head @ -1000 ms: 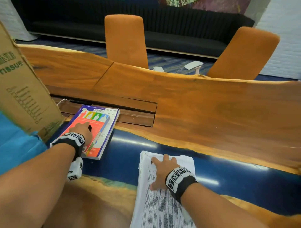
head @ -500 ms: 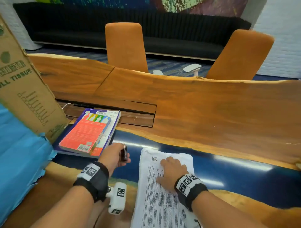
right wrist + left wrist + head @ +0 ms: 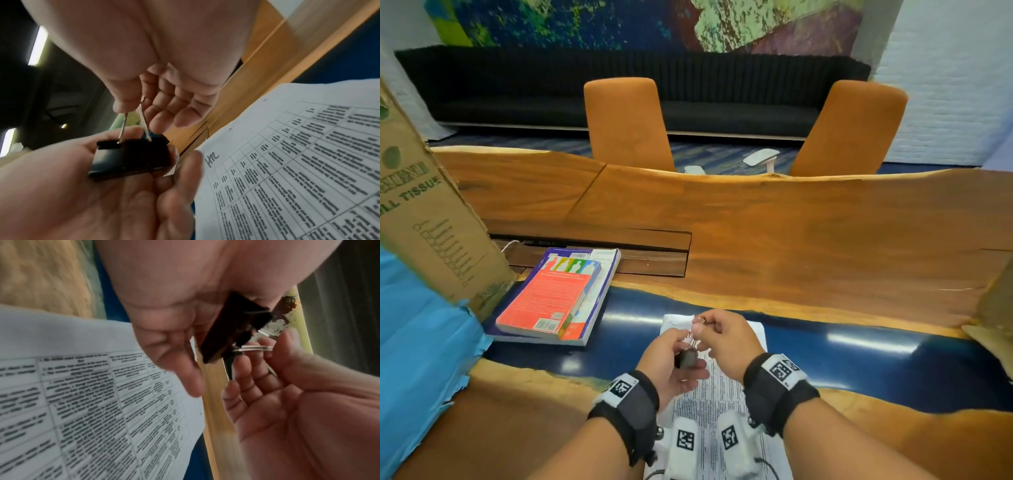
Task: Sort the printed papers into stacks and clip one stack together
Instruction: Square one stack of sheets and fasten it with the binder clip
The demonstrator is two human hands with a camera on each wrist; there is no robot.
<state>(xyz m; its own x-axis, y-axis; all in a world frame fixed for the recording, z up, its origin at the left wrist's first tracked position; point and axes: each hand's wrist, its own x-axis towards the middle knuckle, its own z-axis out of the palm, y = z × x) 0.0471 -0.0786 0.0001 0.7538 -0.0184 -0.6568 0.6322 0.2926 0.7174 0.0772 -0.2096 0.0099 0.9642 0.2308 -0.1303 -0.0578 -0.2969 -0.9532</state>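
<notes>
- Both hands are up above the paper stack, working one black binder clip between them.
- Left hand: fingers curled, clip body sitting between thumb and fingertips. In the right wrist view the black body lies across the left palm and fingers.
- Right hand: thumb and forefinger pinch the wire handles; the other fingers hang loosely curled. Can't tell how many wire loops it holds, they blur together.
- Can't tell whether the clip's mouth is open. The head view is too small, and both wrist views show the clip edge-on and smeared.
- Clip is clear of the paper, not on any sheet.
- Papers: one stack of printed tables flat on the blue strip of the table, directly under the hands. Near edge cut off by the frame bottom, middle hidden by wrists and wrist cameras. A handwritten mark sits at the top corner; the printed text is unreadable.
- Only this one stack is in view; sheet count not visible.
- Left of it, apart: two books stacked, red cover on top of a purple one.
- Cardboard box at far left, cut off; lettering reads "TISSUE" in part. Blue sheet below it, also cut off.
- Two orange chairs behind the table, with a black sofa along the wall.
</notes>
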